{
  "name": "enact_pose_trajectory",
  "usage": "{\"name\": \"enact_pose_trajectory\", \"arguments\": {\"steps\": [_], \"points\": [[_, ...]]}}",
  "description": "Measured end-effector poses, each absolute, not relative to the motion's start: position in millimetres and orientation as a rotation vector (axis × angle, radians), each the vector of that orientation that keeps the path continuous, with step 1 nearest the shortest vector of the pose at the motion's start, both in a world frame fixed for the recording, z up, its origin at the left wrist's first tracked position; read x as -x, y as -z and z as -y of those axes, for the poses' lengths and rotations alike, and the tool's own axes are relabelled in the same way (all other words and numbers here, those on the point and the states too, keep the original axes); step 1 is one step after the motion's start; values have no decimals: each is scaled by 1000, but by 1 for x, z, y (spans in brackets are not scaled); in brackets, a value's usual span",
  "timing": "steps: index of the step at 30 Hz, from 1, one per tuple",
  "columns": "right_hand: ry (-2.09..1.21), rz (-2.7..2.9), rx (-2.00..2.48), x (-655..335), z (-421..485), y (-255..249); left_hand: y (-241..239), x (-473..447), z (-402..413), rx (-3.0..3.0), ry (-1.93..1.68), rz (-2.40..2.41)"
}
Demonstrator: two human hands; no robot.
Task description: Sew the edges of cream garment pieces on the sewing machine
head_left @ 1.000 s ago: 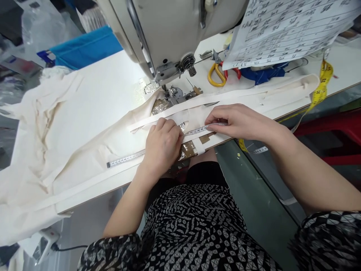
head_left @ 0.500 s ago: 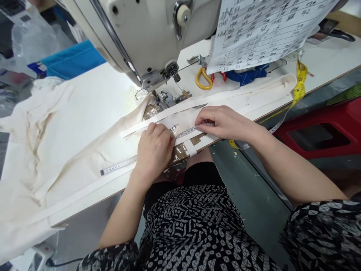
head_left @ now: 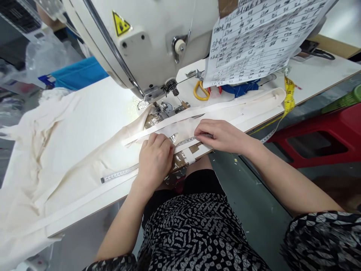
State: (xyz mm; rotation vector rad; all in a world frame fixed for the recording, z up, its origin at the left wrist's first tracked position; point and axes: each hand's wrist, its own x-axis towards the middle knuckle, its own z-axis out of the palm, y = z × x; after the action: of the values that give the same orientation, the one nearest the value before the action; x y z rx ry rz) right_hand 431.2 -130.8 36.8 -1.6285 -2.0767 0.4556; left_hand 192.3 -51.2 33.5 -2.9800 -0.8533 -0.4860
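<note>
My left hand (head_left: 154,160) lies curled, knuckles up, pressing a white measuring tape (head_left: 118,175) onto a cream fabric strip (head_left: 180,119) at the front edge of the sewing table (head_left: 93,101). My right hand (head_left: 221,136) pinches the same tape a little to the right, holding it flat along the strip. The tape's free end runs out to the left over the cream cloth (head_left: 56,150). Just behind both hands stands the sewing machine (head_left: 146,41), with its presser foot (head_left: 163,107).
Yellow-handled scissors (head_left: 200,91) and blue cloth (head_left: 239,89) lie behind the strip. A handwritten sheet (head_left: 259,37) hangs off the machine. A yellow tape (head_left: 288,98) drapes over the table edge. A red stool (head_left: 324,135) stands at right; blue fabric (head_left: 79,73) at back left.
The view has tilted and shifted, so more of the machine shows. Both hands stay on the tape and strip, and nothing about their grip has visibly changed.
</note>
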Motion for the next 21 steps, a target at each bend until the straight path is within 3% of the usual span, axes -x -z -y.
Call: {"name": "enact_pose_trajectory", "arguments": {"steps": [21], "points": [[-871,1897,1916,-427,97,-65,-54,-201,42,3017,85,927]]}}
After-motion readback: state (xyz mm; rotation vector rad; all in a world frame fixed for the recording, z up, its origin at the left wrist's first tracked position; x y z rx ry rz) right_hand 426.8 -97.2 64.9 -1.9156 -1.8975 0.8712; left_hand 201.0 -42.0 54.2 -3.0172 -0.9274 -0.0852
